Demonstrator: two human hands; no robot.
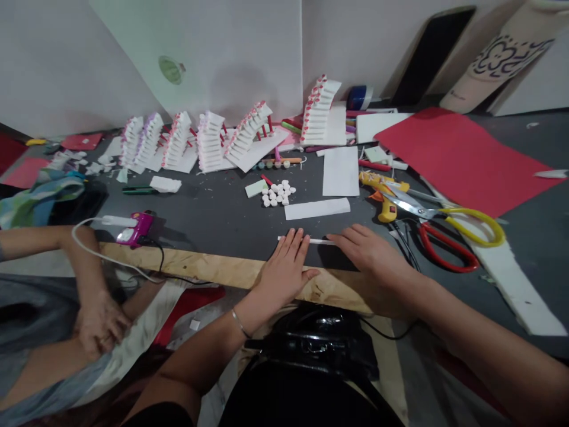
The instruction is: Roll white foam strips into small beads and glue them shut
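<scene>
While six stepped models [249, 135] stood apparently complete behind, a thin white stick [320, 241] lay on the counter [222, 228] beneath the flat, ungripping fingers of the left hand [287, 264]; the right hand [367, 246], fingers bent, touched its end (grip uncertain). A paper strip [317, 209] seemed unused.

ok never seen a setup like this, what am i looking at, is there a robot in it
No robot, just a person's bare hands. There's one picture, from a camera on their head looking forward and down. The left hand and right hand lie palm down on a thin white strip; neither seems to grip it. On the dark tabletop beyond are small white rolls, scissors, a red sheet and what look like little stair-shaped models. Another person's hands show at the left.
</scene>
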